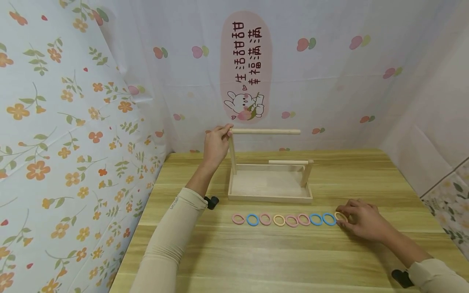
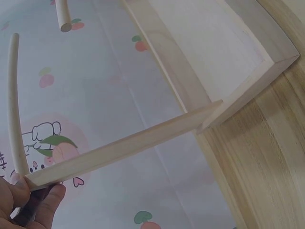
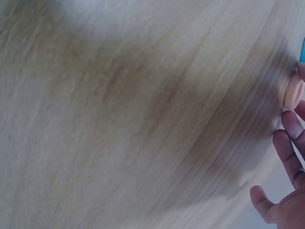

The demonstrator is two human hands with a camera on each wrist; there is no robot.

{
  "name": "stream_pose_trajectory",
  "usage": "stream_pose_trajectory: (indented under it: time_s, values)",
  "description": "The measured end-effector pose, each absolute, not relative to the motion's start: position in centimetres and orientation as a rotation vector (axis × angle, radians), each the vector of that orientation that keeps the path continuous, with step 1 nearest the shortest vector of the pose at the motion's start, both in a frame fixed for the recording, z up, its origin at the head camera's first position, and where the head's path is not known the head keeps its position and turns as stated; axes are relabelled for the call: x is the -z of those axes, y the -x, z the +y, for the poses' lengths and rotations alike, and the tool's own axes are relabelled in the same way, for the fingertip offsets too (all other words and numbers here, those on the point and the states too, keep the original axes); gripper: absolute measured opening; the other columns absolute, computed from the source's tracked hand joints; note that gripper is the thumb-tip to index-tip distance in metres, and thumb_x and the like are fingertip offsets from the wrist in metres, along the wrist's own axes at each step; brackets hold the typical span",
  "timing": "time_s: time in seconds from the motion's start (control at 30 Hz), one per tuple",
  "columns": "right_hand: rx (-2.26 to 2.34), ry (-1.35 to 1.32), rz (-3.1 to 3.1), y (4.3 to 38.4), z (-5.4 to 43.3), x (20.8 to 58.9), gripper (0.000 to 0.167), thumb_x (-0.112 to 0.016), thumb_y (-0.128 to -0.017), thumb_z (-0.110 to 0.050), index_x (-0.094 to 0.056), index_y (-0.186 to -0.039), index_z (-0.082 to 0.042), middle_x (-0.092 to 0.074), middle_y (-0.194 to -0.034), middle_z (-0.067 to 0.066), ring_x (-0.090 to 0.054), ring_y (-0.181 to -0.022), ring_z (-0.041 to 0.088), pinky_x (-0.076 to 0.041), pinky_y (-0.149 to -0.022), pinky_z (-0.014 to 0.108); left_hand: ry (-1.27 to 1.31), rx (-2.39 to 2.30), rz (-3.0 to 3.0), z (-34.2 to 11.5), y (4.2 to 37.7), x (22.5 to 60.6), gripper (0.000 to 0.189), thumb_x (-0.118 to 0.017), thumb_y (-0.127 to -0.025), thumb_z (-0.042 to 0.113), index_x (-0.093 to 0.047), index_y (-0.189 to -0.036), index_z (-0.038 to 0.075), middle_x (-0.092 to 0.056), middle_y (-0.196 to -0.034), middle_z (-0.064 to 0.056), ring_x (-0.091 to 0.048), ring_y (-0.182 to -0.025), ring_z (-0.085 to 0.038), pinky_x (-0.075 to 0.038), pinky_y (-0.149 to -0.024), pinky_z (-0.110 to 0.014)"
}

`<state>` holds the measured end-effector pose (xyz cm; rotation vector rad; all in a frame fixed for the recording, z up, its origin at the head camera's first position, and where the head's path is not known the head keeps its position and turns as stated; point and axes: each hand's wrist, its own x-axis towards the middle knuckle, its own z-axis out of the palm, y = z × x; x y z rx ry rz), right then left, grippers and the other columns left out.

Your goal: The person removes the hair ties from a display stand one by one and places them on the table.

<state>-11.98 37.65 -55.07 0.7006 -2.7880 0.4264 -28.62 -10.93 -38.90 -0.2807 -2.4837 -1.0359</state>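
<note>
A wooden rack has a shallow tray base [image 1: 271,200], a tall post [image 1: 233,156] bearing a long dowel [image 1: 267,131], and a short post [image 1: 306,175] bearing a shorter dowel [image 1: 288,162]. My left hand [image 1: 216,146] grips the tall post's top corner between thumb and fingers, which the left wrist view shows closely. At the right end of a row of rings, my right hand [image 1: 366,221] pinches a yellow ring [image 3: 291,93] between thumb and finger, low over the table. Part of that ring is hidden by the fingers.
Several pink, blue and yellow rings lie in a row before the rack, among them a blue ring [image 1: 253,225] and a pink ring [image 1: 238,223]. Black clamp-like pieces [image 1: 211,202] sit near both forearms. Patterned cloth [image 1: 190,89] hangs behind the wooden table [image 1: 256,256].
</note>
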Motion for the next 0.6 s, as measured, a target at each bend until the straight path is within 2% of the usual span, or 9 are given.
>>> stream_pose_trajectory:
  time_s: [0.17, 0.37, 0.43, 0.5, 0.6]
  values:
    - [-0.425, -0.688, -2.8, 11.98, 37.7, 55.13, 0.036, -0.101, -0.078, -0.027, -0.082, -0.11, -0.024, -0.056, -0.087, -0.022, -0.058, -0.087, 0.008, -0.055, -0.071, 0.07, 0.278, 1.041, -2.483, -10.92, 28.68, 39.01, 0.033, -0.064, -0.113, 0.021, -0.077, -0.141, 0.011, -0.08, -0.131, -0.017, -0.081, -0.114, -0.032, -0.067, -0.086, -0.04]
    - [-0.444, -0.685, -2.782, 12.12, 37.7, 55.18, 0.036, -0.1, -0.08, -0.027, -0.082, -0.112, -0.024, -0.06, -0.09, -0.02, -0.062, -0.089, 0.011, -0.055, -0.07, 0.067, 0.294, 1.025, -2.48, -10.89, 28.74, 39.07, 0.033, -0.064, -0.113, 0.02, -0.076, -0.141, 0.009, -0.079, -0.131, -0.019, -0.081, -0.115, -0.034, -0.067, -0.09, -0.043]
    - [-0.458, -0.683, -2.776, 12.16, 37.62, 55.11, 0.037, -0.098, -0.082, -0.027, -0.083, -0.115, -0.021, -0.066, -0.095, -0.015, -0.066, -0.091, 0.016, -0.056, -0.071, 0.068, 0.295, 1.042, -2.472, -10.9, 28.72, 39.09, 0.033, -0.064, -0.113, 0.019, -0.076, -0.141, 0.008, -0.079, -0.131, -0.019, -0.08, -0.116, -0.034, -0.067, -0.092, -0.043]
    - [-0.463, -0.672, -2.781, 12.15, 37.48, 54.92, 0.039, -0.095, -0.085, -0.029, -0.082, -0.12, -0.017, -0.072, -0.104, -0.005, -0.07, -0.096, 0.025, -0.056, -0.074, 0.072, 0.294, 1.064, -2.465, -10.9, 28.69, 39.12, 0.033, -0.064, -0.113, 0.019, -0.076, -0.141, 0.008, -0.079, -0.131, -0.019, -0.08, -0.117, -0.033, -0.067, -0.094, -0.043]
    - [-0.475, -0.622, -2.842, 12.01, 37.18, 54.44, 0.05, -0.089, -0.092, -0.037, -0.078, -0.133, -0.01, -0.074, -0.122, 0.013, -0.071, -0.111, 0.042, -0.052, -0.084, 0.082, 0.299, 1.112, -2.456, -10.96, 28.56, 39.22, 0.034, -0.063, -0.113, 0.019, -0.075, -0.143, 0.007, -0.078, -0.132, -0.019, -0.08, -0.111, -0.033, -0.066, -0.09, -0.042]
